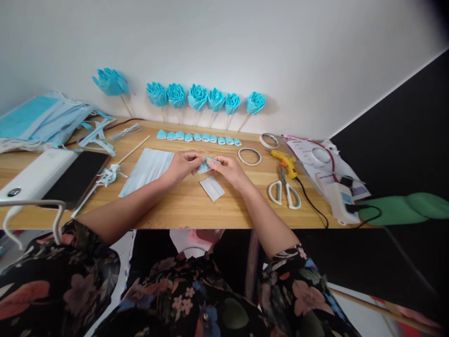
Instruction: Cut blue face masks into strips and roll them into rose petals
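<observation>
Between my two hands I hold a small blue piece of face mask fabric point(204, 166) just above the table. My left hand point(184, 164) pinches its left side with thumb and fingers. On the other side, my right hand point(227, 168) is closed on the same piece. A pale square of mask fabric point(212, 188) lies flat right below them. Beside my left wrist is a larger flat mask sheet point(147, 169). Behind the hands runs a row of several small folded blue petals point(197, 137).
Several blue fabric roses point(198, 98) on sticks lean on the wall. At right are tape rolls point(249, 157), a yellow glue gun point(285, 163), scissors point(283, 189) and a power strip point(342, 201). Stacked masks point(38, 119), a white box point(38, 175) and a phone point(75, 178) occupy the left.
</observation>
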Demonstrator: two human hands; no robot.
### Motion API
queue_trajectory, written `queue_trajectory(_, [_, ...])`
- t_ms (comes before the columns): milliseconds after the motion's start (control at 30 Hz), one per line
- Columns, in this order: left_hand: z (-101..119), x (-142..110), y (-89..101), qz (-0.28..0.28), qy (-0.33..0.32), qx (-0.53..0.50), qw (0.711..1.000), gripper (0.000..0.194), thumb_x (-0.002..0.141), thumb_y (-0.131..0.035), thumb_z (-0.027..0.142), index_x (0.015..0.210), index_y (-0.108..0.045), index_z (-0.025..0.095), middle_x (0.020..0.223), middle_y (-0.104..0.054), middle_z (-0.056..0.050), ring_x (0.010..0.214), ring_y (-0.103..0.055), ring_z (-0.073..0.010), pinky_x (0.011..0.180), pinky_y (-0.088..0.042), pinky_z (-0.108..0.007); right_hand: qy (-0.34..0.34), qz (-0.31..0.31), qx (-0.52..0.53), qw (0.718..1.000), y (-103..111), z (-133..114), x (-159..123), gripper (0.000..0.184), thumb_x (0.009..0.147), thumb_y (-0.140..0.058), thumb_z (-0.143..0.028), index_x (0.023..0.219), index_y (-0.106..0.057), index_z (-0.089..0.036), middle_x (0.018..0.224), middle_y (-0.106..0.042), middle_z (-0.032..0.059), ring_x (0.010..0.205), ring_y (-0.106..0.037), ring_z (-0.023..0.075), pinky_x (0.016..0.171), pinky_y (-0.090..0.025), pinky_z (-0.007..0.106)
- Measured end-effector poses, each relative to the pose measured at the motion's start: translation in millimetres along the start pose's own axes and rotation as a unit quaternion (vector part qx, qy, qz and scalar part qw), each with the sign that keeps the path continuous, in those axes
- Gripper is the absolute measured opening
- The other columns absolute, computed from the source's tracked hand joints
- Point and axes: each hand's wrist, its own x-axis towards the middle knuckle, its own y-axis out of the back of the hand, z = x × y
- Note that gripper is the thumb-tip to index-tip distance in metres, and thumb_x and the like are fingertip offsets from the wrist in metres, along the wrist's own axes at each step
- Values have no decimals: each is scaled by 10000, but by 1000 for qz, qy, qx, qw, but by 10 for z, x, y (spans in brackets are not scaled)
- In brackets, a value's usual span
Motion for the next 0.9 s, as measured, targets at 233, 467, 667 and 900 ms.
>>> queue_trajectory(233, [-1, -18, -35, 0, 6, -5, 1000, 328, 708, -783, 479, 698, -683, 167, 563, -587, 14, 472, -475, -88, 478, -395, -237, 16, 34, -20, 999, 9, 98, 38, 336, 814, -717, -526, 773, -663, -197, 690, -607, -25, 659, -514, 130, 636, -395, 264])
queue_trajectory(467, [-102, -14, -44, -6, 29, 17, 999, 325, 720, -772, 482, 756, -698, 168, 569, -566, 31, 479, -483, -80, 484, -383, -214, 31, 80, -47, 995, 26, 42, 46, 352, 830, -660, -532, 710, -567, -214, 632, -506, -43, 607, -421, 117, 594, -328, 269])
queue_trajectory(667, [-30, -19, -26, -7, 18, 56, 998, 395, 745, -732, 560, 711, -672, 171, 591, -590, 11, 509, -499, -91, 504, -418, -215, 46, 84, -103, 990, 20, -44, 8, 349, 846, -644, -503, 682, -529, -217, 616, -454, -48, 605, -390, 116, 591, -300, 277])
queue_trajectory(900, [-58, -5, -8, -8, 20, 63, 998, 377, 743, -720, 536, 699, -694, 162, 565, -595, -1, 485, -484, -91, 468, -380, -215, 45, 76, -46, 995, 47, 32, 43, 535, 882, -540, -733, 734, -569, -220, 669, -524, -17, 659, -483, 141, 640, -400, 280])
